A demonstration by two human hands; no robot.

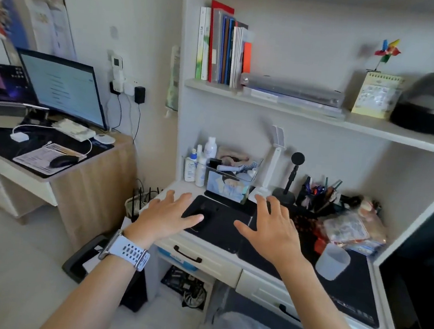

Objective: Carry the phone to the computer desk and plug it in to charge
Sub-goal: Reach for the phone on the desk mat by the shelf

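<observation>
White walls and pale shelving frame a small room with two work surfaces; at far left stands the computer bench [95,162], carrying a lit monitor [63,86], a mouse [63,161] on some papers, and a white cable [53,129] that loops from a small white box, which I judge may be the charging lead; wall sockets [127,89] with plugs sit just behind it. Moving right, the left hand [170,215], a pale watch [126,252] on its wrist, hovers with fingers spread, holding nothing, over a black mat [220,226] on the white shelf bench [200,259]; beneath its fingers lies a dark object [199,216], possibly the phone, though I cannot tell for certain. Right again, the right hand [270,229] is likewise spread and empty above the same mat; behind it stands a clear box [225,176] of bottles, and further right a pen pot [317,196] and a frosted cup [333,261]. As for progress, nothing looks done: the phone is not yet picked up, so the lift, the carry across to the computer bench and the plugging in all remain.
</observation>
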